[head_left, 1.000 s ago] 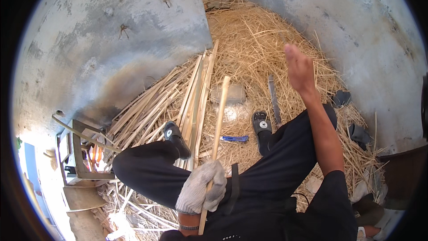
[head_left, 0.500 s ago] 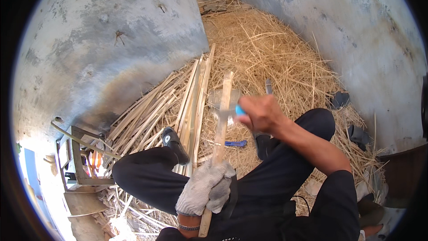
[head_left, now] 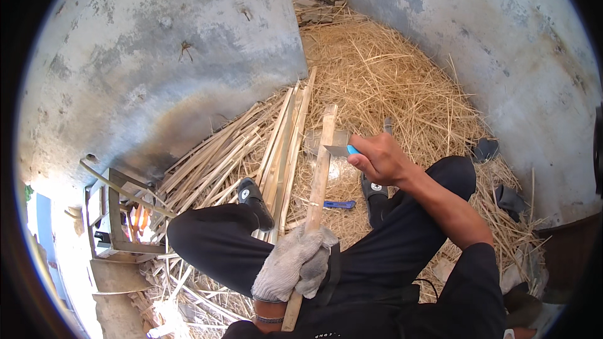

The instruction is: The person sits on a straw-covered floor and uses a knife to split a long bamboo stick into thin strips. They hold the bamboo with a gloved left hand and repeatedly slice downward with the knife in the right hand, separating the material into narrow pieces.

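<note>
My left hand (head_left: 294,263), in a grey-white knitted glove, is closed around a long pale strip of bamboo or split wood (head_left: 318,182). The strip slants up and away from my lap, its lower end sticking out below the glove. In my bare right hand (head_left: 382,160) is a knife (head_left: 337,150) with a blue handle, most of which my fingers hide. Its broad metal blade lies across the upper part of the strip and appears to touch it.
Long split strips (head_left: 213,157) lie piled at the left by the wall (head_left: 157,44). Loose shavings (head_left: 383,81) cover the floor. A blue box cutter (head_left: 339,204) rests between my feet. A wooden frame (head_left: 119,220) stands at far left, and bricks (head_left: 317,0) are stacked at the back.
The knife was blurred in motion beside the strip; its blade now shows sharply against the strip's upper part. My left hand keeps its hold. The whole view has shifted slightly.
</note>
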`<control>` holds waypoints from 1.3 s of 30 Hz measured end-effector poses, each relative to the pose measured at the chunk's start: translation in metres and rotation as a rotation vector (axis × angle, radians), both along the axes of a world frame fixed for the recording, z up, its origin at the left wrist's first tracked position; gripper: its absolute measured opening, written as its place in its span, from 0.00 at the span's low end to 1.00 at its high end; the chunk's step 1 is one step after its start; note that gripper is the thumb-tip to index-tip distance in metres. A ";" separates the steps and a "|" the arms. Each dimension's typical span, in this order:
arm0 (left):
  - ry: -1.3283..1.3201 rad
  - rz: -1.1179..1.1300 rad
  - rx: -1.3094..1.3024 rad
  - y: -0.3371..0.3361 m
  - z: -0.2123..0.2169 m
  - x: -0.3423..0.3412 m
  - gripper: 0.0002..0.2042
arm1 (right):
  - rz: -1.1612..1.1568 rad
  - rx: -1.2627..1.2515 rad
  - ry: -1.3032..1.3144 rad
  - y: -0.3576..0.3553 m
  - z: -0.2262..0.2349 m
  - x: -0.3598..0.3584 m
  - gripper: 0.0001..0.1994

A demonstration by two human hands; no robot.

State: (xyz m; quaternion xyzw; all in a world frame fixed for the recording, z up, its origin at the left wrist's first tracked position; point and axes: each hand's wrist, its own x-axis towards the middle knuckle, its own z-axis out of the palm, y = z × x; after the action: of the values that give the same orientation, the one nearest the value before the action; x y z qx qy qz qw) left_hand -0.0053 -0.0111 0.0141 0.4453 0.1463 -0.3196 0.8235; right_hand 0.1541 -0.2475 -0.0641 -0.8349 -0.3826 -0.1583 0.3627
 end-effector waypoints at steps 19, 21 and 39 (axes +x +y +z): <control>0.010 0.014 -0.131 0.006 -0.037 0.021 0.15 | -0.038 0.101 -0.038 -0.008 0.002 0.002 0.12; 0.034 -0.029 -0.125 0.002 -0.038 0.028 0.15 | 0.024 0.180 -0.028 0.008 0.003 -0.004 0.11; -0.886 0.157 1.176 0.098 0.119 -0.061 0.36 | -0.304 -0.002 -0.252 -0.031 0.019 0.030 0.15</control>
State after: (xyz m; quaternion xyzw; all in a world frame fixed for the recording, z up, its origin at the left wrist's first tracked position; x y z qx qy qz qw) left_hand -0.0665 0.0873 0.1331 0.8885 -0.0213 0.0811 0.4512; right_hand 0.1844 -0.2784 -0.0451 -0.8571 -0.2945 -0.3142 0.2829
